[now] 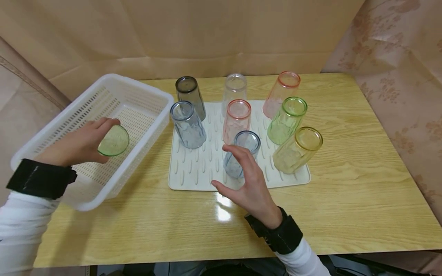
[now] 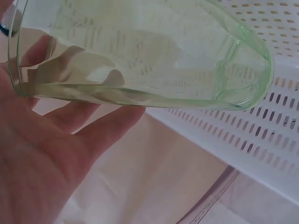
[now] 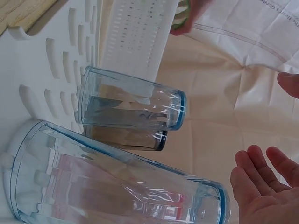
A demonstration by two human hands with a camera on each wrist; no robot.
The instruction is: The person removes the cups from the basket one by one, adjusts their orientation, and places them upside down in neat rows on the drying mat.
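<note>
My left hand [image 1: 80, 145] grips a green-tinted drinking glass [image 1: 114, 142] over the white basket, its rim facing up toward me. In the left wrist view the fingers lie along the wall of the green glass [image 2: 154, 56], whose base points into the basket. My right hand [image 1: 251, 189] has thumb and fingers spread apart with nothing between them. It is nearest to a blue glass [image 1: 247, 140] standing upside down at the front of the white drying mat [image 1: 193, 180]. In the right wrist view, the fingers [image 3: 259, 175] are just beyond the base of this blue glass [image 3: 135, 182].
The perforated white basket [image 1: 152, 132] sits at the left of the wooden table [image 1: 359, 184]. Other upturned glasses stand on and around the mat: black [image 1: 192, 96], blue [image 1: 189, 126], clear [image 1: 235, 88], green [image 1: 287, 120], yellow [image 1: 297, 151] and two pink, one central [image 1: 237, 120], one behind [image 1: 281, 96].
</note>
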